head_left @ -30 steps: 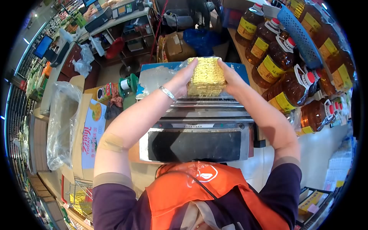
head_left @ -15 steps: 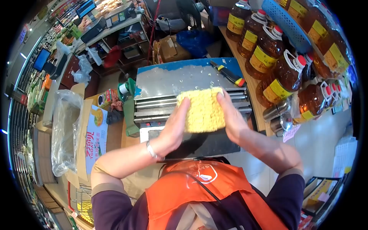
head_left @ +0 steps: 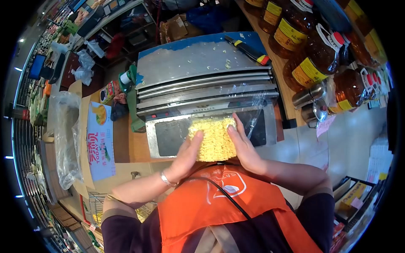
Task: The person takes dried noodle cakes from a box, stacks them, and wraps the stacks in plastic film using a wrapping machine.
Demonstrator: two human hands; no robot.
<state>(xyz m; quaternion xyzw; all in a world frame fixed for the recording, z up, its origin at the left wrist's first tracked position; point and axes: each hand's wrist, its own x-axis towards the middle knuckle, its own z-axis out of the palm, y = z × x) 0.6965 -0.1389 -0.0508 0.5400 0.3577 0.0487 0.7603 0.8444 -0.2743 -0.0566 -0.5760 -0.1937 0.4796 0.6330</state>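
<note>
A yellow block of dried instant noodles (head_left: 214, 141) is held between my two hands, over the near edge of a film wrapping machine (head_left: 149, 134). My left hand (head_left: 185, 154) presses its left side, the thumb lying on the near face. On the opposite side my right hand (head_left: 246, 147) grips it, with the index finger reaching along the far corner. Clear plastic film (head_left: 255, 116) stretches from the machine's rollers (head_left: 202, 84) over the dark plate (head_left: 166, 139); whether it touches the noodles I cannot tell.
On the machine's top lies a black and yellow utility knife (head_left: 249, 50) among noodle crumbs. Large oil bottles (head_left: 310, 71) and metal cups (head_left: 310, 97) line the wooden shelf at right. An open noodle carton (head_left: 100, 139) with plastic lining stands at left.
Both hands have brought the noodle block down and nearer my body. The view has tilted, showing more of the machine's plate, and clear film now shows drawn out over it.
</note>
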